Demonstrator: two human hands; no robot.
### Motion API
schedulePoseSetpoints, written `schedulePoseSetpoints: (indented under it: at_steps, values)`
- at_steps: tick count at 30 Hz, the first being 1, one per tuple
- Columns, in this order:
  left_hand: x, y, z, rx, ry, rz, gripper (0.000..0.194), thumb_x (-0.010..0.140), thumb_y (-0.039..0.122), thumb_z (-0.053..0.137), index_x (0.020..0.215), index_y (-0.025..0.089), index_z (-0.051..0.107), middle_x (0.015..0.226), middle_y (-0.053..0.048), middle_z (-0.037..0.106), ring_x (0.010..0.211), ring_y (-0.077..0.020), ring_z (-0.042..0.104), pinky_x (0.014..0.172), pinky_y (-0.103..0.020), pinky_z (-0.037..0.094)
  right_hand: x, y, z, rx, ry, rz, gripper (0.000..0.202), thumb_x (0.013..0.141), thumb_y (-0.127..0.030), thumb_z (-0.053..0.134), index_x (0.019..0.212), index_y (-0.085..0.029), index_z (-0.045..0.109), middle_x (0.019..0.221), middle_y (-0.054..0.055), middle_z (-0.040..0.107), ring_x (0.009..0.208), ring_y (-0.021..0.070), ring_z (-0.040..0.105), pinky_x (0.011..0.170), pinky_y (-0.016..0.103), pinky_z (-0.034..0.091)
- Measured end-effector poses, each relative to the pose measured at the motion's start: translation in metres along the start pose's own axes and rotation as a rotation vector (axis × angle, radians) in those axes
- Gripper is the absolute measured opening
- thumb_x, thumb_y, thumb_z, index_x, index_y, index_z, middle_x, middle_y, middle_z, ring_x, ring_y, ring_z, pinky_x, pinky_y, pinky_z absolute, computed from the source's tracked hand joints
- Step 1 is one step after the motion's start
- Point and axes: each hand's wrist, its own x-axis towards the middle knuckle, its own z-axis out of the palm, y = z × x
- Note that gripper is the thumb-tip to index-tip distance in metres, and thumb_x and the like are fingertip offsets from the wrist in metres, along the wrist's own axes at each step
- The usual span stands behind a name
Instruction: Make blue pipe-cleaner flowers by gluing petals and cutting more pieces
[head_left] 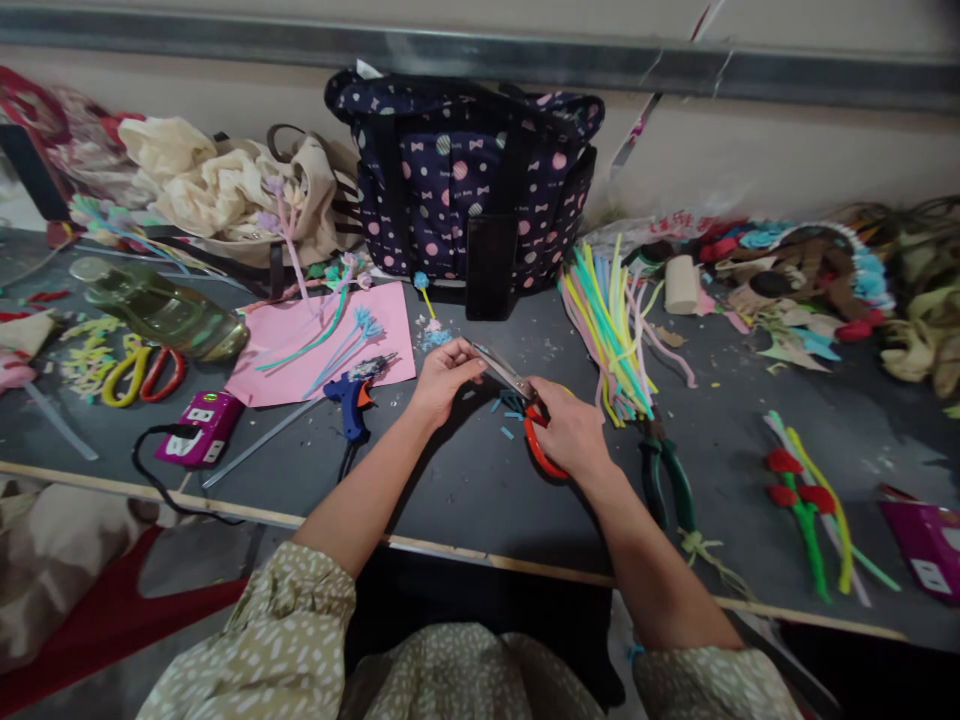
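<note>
My right hand (571,430) grips a pair of scissors (501,371) by its red and yellow handles. The metal blades point up and left toward my left hand (450,380). My left fingers are pinched together beside the blade tips; whatever they hold is too small to make out. Small blue cut pieces (507,433) lie on the dark table below the blades. Just beyond my left hand are blue fluffy scraps (433,338) and a small flower with a blue head (421,281) on a yellow stem.
A blue glue gun (348,405) lies by the pink sheet (390,330), left of my arms. A phone (491,268) leans on the dotted bag (472,160). To the right are bundled pipe cleaners (611,340), pliers (666,480) and red flowers (786,462). A bottle (161,310) lies left.
</note>
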Motion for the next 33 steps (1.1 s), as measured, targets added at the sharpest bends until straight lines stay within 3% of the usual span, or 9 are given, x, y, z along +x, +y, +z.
schedulePoseSetpoints:
  at_steps: [14,29,33]
  values:
    - [0.0011,-0.0024,-0.0009,0.022,-0.004,0.005,0.017,0.066,0.023,0.075,0.073,0.017,0.061,0.068,0.003,0.061,0.055,-0.0071,0.052,0.057,-0.021,0.044,0.0007,-0.0003,-0.001,0.004,-0.025,-0.002,0.041,0.078,-0.016,0.051,0.118,-0.017,0.057,0.099,0.008,0.07,0.089,0.0215,0.064,0.067,0.028,0.044]
    - [0.0005,-0.003,-0.0009,0.025,-0.004,-0.024,0.019,0.067,0.024,0.078,0.072,0.016,0.06,0.064,0.003,0.06,0.054,-0.0069,0.052,0.056,-0.02,0.042,0.0028,-0.0024,-0.0074,0.066,-0.073,0.003,0.017,0.075,-0.015,0.05,0.09,-0.021,0.058,0.075,0.001,0.065,0.069,0.0166,0.06,0.058,0.024,0.033]
    - [0.0006,-0.0027,-0.0007,0.032,-0.001,-0.041,0.021,0.066,0.027,0.079,0.072,0.016,0.061,0.066,0.003,0.062,0.054,-0.007,0.053,0.056,-0.021,0.043,0.002,-0.0017,-0.0041,0.068,-0.083,0.005,0.016,0.077,-0.016,0.05,0.091,-0.022,0.058,0.075,0.001,0.065,0.068,0.0163,0.06,0.059,0.024,0.034]
